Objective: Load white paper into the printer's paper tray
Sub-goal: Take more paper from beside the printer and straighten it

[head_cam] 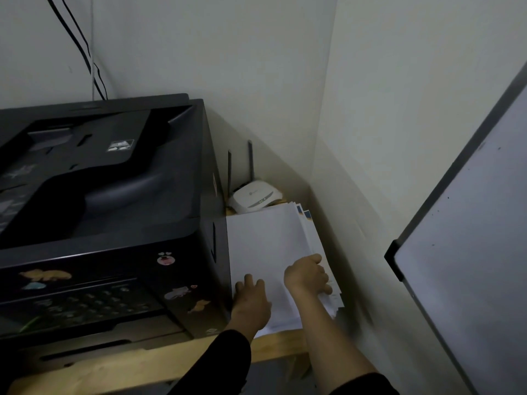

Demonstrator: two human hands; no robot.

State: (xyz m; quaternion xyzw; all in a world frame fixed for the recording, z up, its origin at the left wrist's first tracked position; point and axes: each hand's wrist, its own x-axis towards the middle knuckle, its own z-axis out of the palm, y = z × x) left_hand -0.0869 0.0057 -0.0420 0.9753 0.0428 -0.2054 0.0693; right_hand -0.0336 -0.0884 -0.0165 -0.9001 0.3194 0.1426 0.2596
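The stack of white paper (265, 246) lies on the wooden table (282, 347), squeezed between the black printer (108, 212) and the wall. The left hand (251, 299) rests flat on its near edge, fingers spread. The right hand (308, 276) curls around the stack's right edge, fingertips hidden underneath. A white router (255, 196) sits partly concealed behind the paper. The printer's paper tray is dim and hard to make out.

We see the stack of white paper (265, 246) lying flat on the wooden counter (282, 346), just beside the right flank of the printer (114, 223), its sheets fanned unevenly along the right edge. The printer is black, dotted with stickers, and its paper tray (94, 352) sits low at the front.
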